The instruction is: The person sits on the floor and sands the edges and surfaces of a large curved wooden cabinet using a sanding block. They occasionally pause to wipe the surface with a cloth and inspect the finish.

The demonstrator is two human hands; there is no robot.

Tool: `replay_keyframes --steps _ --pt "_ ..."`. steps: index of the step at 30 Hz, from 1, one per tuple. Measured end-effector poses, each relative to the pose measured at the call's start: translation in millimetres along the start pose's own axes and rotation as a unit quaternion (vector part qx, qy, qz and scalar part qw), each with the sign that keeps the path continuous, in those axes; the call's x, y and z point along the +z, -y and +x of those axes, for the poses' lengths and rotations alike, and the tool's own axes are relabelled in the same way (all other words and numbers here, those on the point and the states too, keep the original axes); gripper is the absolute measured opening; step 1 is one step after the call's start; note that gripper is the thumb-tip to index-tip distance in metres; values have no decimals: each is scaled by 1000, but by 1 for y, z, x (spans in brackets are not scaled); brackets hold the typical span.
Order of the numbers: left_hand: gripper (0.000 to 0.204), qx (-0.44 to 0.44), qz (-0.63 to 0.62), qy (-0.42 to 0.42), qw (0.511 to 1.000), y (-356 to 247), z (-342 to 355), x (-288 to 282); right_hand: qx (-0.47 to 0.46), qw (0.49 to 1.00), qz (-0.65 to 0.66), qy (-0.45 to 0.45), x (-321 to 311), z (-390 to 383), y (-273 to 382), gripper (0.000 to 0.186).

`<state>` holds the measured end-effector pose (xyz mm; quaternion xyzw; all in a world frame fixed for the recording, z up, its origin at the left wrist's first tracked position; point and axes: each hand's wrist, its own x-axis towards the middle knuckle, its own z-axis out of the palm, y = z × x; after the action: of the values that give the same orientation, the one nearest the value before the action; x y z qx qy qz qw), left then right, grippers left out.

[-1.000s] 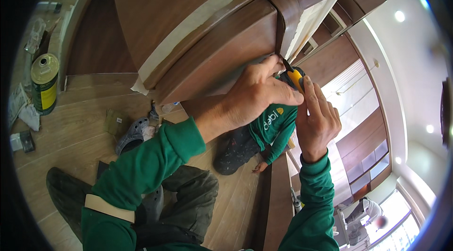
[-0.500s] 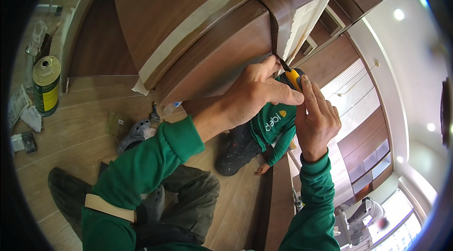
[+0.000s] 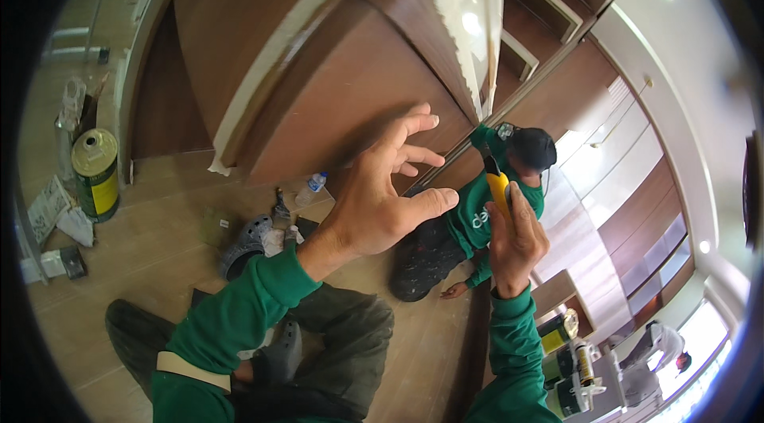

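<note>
In front of me stands brown wooden cabinetry with a wide drawer-like panel [image 3: 342,81]. Pale masking tape [image 3: 274,57] runs along the panel's upper side, and more pale covering [image 3: 458,17] with a ragged edge hangs at the corner. My left hand [image 3: 390,184] is raised before the panel, fingers spread and apart, with nothing in it. Between the thumb and fingers of my right hand [image 3: 517,240] is a yellow utility knife [image 3: 499,186], its dark blade pointing up. The blade is away from the wood.
A co-worker in a green shirt [image 3: 477,208] and dark cap kneels just beyond my hands. On the wooden floor are a metal can [image 3: 95,172], a plastic bottle [image 3: 310,188] and a grey clog [image 3: 245,246]. More cans [image 3: 559,331] stand at the lower right, near another person [image 3: 654,347].
My left hand has come off the panel's corner and spread its fingers. The knife in my right hand has drawn back and down from the seam. The view has shifted.
</note>
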<state>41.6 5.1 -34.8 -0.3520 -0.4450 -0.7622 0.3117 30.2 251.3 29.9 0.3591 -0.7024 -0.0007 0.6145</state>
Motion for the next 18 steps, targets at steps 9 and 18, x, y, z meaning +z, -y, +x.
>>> replay_keyframes --steps 9,18 --pt "68 153 124 -121 973 8 17 44 315 935 148 63 35 -96 -24 47" --pt "70 257 257 -241 900 98 66 84 419 891 173 18 54 -158 -30 51"
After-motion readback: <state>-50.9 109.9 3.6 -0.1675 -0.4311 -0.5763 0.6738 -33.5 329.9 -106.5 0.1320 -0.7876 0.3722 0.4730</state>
